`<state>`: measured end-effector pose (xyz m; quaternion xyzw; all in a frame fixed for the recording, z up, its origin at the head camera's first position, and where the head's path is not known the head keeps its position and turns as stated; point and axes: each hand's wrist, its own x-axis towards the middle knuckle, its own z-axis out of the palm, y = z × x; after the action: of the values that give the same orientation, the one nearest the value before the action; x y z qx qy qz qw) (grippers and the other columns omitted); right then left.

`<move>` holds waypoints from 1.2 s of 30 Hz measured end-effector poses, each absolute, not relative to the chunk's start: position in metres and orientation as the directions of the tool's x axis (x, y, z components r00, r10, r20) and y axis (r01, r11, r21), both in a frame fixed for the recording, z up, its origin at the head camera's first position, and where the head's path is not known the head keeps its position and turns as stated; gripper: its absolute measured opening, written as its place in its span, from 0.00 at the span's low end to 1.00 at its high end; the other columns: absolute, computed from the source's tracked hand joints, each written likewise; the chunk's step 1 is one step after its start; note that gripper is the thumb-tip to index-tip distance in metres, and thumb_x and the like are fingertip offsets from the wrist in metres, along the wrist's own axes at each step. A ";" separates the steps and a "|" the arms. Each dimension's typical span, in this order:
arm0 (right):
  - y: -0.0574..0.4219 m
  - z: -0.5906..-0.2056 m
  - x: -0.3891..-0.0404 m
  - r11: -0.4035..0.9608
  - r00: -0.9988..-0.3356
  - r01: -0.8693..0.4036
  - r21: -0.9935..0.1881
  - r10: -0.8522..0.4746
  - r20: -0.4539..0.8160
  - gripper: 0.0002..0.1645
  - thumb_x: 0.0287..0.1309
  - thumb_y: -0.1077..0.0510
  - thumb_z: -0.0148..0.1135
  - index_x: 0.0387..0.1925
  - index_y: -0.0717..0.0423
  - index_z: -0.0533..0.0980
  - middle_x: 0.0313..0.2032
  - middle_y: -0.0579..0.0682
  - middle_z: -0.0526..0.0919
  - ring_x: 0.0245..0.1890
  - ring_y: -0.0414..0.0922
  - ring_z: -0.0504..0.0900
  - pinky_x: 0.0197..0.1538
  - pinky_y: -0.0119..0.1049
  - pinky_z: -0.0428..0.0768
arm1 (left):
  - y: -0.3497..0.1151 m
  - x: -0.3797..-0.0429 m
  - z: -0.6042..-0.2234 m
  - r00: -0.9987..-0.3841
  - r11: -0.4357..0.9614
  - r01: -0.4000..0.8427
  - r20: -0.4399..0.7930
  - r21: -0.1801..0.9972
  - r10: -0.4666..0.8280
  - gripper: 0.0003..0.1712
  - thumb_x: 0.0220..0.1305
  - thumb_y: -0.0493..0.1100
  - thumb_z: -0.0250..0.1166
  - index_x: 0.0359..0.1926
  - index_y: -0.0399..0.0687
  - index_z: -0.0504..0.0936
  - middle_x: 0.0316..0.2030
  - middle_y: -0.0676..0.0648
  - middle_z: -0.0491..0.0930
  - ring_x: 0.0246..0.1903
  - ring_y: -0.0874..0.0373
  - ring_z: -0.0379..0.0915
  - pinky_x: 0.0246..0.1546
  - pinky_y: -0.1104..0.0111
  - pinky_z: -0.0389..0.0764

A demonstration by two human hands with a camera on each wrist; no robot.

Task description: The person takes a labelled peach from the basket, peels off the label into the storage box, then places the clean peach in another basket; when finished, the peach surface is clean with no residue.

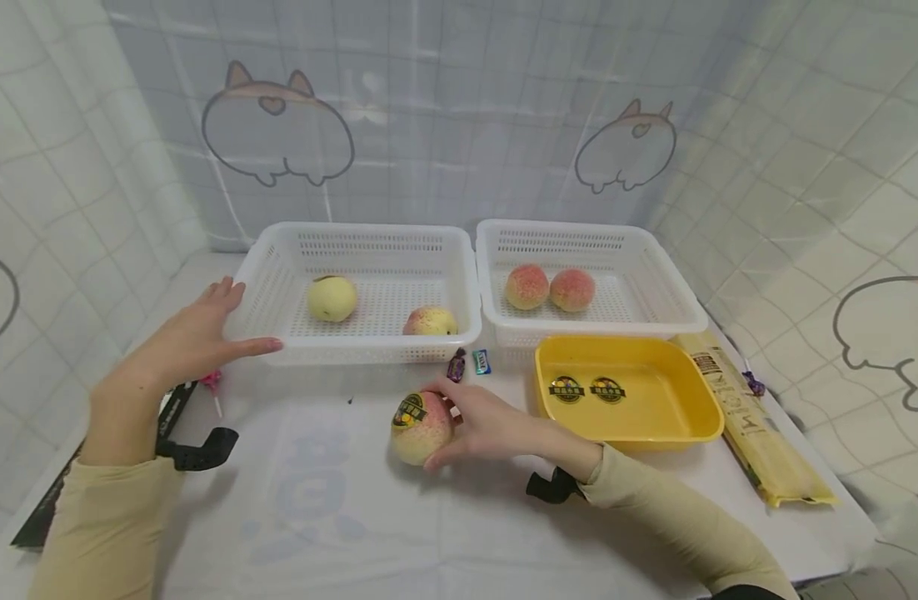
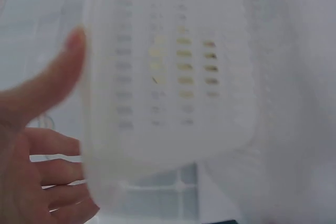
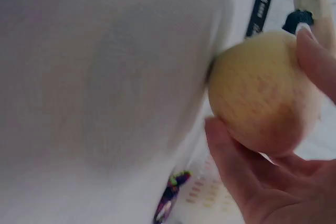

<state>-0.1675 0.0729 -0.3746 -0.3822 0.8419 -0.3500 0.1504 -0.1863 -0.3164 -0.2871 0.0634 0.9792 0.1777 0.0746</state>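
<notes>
My right hand (image 1: 489,421) grips a yellow-pink peach (image 1: 421,427) low over the middle of the table, its round black sticker facing up. The right wrist view shows the thumb and fingers (image 3: 231,161) on opposite sides of the peach (image 3: 262,93). My left hand (image 1: 185,337) spreads at the near-left corner of a white basket (image 1: 369,354), thumb along the front rim and straight fingers by the left end. Inside that basket are a pale yellow round fruit (image 1: 331,298) and a yellow-red peach (image 1: 431,321), partly hidden by the front wall.
A second white basket (image 1: 601,329) at right holds two red peaches (image 1: 527,287). Before it stands a yellow tub (image 1: 646,417) with two stickers. Small wrapped candies (image 1: 456,365) lie between. A long yellow packet (image 1: 751,417) is at right, a lollipop (image 1: 214,385) and black box (image 1: 47,508) at left.
</notes>
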 end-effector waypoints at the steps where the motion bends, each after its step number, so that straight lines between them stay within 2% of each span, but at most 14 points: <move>1: 0.075 -0.375 -0.167 0.455 -0.662 -0.527 -0.718 -0.749 0.012 0.49 0.40 0.47 0.84 0.63 0.50 0.69 0.47 0.39 0.81 0.48 0.36 0.78 0.52 0.30 0.79 | -0.313 -0.185 -0.285 -0.981 0.929 0.114 -0.107 0.353 0.161 0.70 0.59 0.70 0.66 0.77 0.30 0.35 0.76 0.30 0.24 0.74 0.28 0.28 0.65 0.31 0.47; 4: 0.081 -0.377 -0.167 0.442 -0.680 -0.506 -0.741 -0.733 0.027 0.46 0.40 0.50 0.84 0.62 0.50 0.71 0.45 0.39 0.81 0.47 0.39 0.79 0.49 0.30 0.81 | -0.298 -0.181 -0.280 -0.980 0.925 0.171 -0.042 0.338 0.197 0.66 0.61 0.67 0.67 0.78 0.35 0.37 0.78 0.37 0.22 0.75 0.29 0.33 0.65 0.32 0.50; 7: 0.081 -0.380 -0.165 0.432 -0.718 -0.478 -0.765 -0.694 0.056 0.44 0.36 0.51 0.86 0.58 0.50 0.74 0.43 0.40 0.82 0.45 0.41 0.81 0.45 0.31 0.82 | -0.278 -0.175 -0.277 -0.968 0.905 0.248 0.052 0.345 0.245 0.62 0.63 0.63 0.67 0.79 0.41 0.40 0.80 0.44 0.28 0.75 0.31 0.40 0.66 0.34 0.53; 11: 0.076 -0.385 -0.164 0.404 -0.774 -0.405 -0.820 -0.629 0.073 0.41 0.36 0.53 0.86 0.53 0.51 0.73 0.44 0.42 0.82 0.44 0.44 0.82 0.43 0.30 0.83 | -0.253 -0.168 -0.278 -0.915 0.852 0.393 0.236 0.346 0.327 0.53 0.64 0.55 0.69 0.79 0.42 0.50 0.77 0.39 0.52 0.73 0.36 0.53 0.67 0.40 0.60; 13: 0.074 -0.387 -0.163 0.392 -0.791 -0.377 -0.839 -0.608 0.072 0.39 0.39 0.54 0.85 0.52 0.52 0.73 0.45 0.44 0.81 0.45 0.45 0.82 0.43 0.29 0.83 | -0.241 -0.165 -0.280 -0.874 0.821 0.465 0.319 0.332 0.367 0.45 0.62 0.50 0.72 0.74 0.39 0.62 0.71 0.37 0.67 0.67 0.38 0.65 0.63 0.43 0.67; 15: 0.073 -0.388 -0.163 0.379 -0.798 -0.361 -0.852 -0.599 0.071 0.37 0.41 0.56 0.84 0.52 0.54 0.72 0.45 0.46 0.80 0.46 0.46 0.82 0.43 0.30 0.84 | -0.230 -0.163 -0.282 -0.841 0.795 0.518 0.357 0.315 0.406 0.35 0.60 0.46 0.73 0.65 0.38 0.73 0.60 0.39 0.79 0.57 0.42 0.76 0.57 0.47 0.75; 18: 0.073 -0.387 -0.162 0.383 -0.798 -0.361 -0.850 -0.599 0.068 0.35 0.43 0.57 0.83 0.50 0.54 0.72 0.44 0.46 0.80 0.45 0.44 0.82 0.41 0.29 0.84 | -0.216 -0.156 -0.286 -0.847 0.768 0.532 0.234 0.357 0.478 0.25 0.60 0.49 0.73 0.55 0.41 0.82 0.47 0.45 0.85 0.46 0.50 0.81 0.49 0.51 0.80; 20: 0.073 -0.386 -0.161 0.392 -0.805 -0.352 -0.850 -0.590 0.062 0.33 0.43 0.55 0.83 0.48 0.52 0.72 0.43 0.45 0.80 0.43 0.42 0.83 0.40 0.29 0.84 | -0.208 -0.154 -0.291 -0.842 0.753 0.512 0.067 0.413 0.536 0.27 0.60 0.56 0.72 0.53 0.43 0.83 0.46 0.48 0.85 0.45 0.53 0.81 0.48 0.53 0.81; 22: 0.072 -0.385 -0.159 0.385 -0.810 -0.349 -0.854 -0.583 0.068 0.28 0.46 0.54 0.81 0.44 0.52 0.72 0.43 0.45 0.80 0.41 0.40 0.84 0.40 0.29 0.84 | -0.200 -0.155 -0.300 -0.806 0.743 0.489 -0.089 0.456 0.585 0.30 0.59 0.62 0.70 0.54 0.46 0.83 0.48 0.50 0.85 0.46 0.54 0.81 0.49 0.54 0.81; 24: 0.072 -0.385 -0.158 0.376 -0.809 -0.360 -0.854 -0.581 0.086 0.21 0.50 0.55 0.79 0.38 0.52 0.73 0.43 0.47 0.81 0.40 0.39 0.84 0.41 0.30 0.84 | -0.194 -0.158 -0.309 -0.763 0.726 0.488 -0.166 0.485 0.624 0.34 0.57 0.65 0.71 0.55 0.49 0.82 0.49 0.52 0.84 0.46 0.55 0.81 0.49 0.56 0.81; 26: 0.071 -0.385 -0.157 0.366 -0.802 -0.374 -0.852 -0.589 0.100 0.15 0.54 0.57 0.76 0.32 0.52 0.74 0.42 0.47 0.82 0.38 0.39 0.84 0.41 0.30 0.84 | -0.190 -0.162 -0.319 -0.742 0.708 0.503 -0.171 0.496 0.648 0.35 0.54 0.66 0.72 0.56 0.51 0.81 0.49 0.55 0.83 0.45 0.58 0.80 0.48 0.59 0.80; 29: 0.071 -0.385 -0.158 0.375 -0.787 -0.399 -0.837 -0.609 0.102 0.12 0.58 0.58 0.72 0.27 0.51 0.75 0.38 0.44 0.83 0.38 0.37 0.82 0.41 0.30 0.84 | -0.188 -0.168 -0.329 -0.744 0.689 0.514 -0.134 0.511 0.655 0.38 0.50 0.64 0.75 0.58 0.53 0.80 0.48 0.57 0.83 0.43 0.61 0.78 0.48 0.60 0.79; 32: 0.073 -0.386 -0.160 0.388 -0.777 -0.412 -0.824 -0.622 0.095 0.09 0.59 0.58 0.72 0.29 0.49 0.77 0.35 0.41 0.83 0.38 0.36 0.83 0.41 0.30 0.83 | -0.187 -0.171 -0.334 -0.744 0.669 0.499 -0.123 0.551 0.657 0.39 0.48 0.63 0.77 0.59 0.52 0.79 0.48 0.57 0.82 0.45 0.60 0.78 0.50 0.59 0.79; 36: 0.077 -0.382 -0.161 0.367 -0.773 -0.442 -0.818 -0.618 0.141 0.06 0.59 0.62 0.69 0.34 0.53 0.78 0.36 0.45 0.84 0.39 0.40 0.85 0.42 0.32 0.84 | -0.183 -0.173 -0.339 -0.732 0.642 0.464 -0.145 0.611 0.666 0.39 0.47 0.61 0.79 0.58 0.52 0.76 0.50 0.56 0.81 0.49 0.57 0.78 0.53 0.58 0.79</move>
<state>-0.1613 0.0767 -0.3816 -0.3229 0.8212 -0.4608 0.0953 -0.1726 -0.1830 -0.3388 0.3181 0.8877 0.2789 0.1815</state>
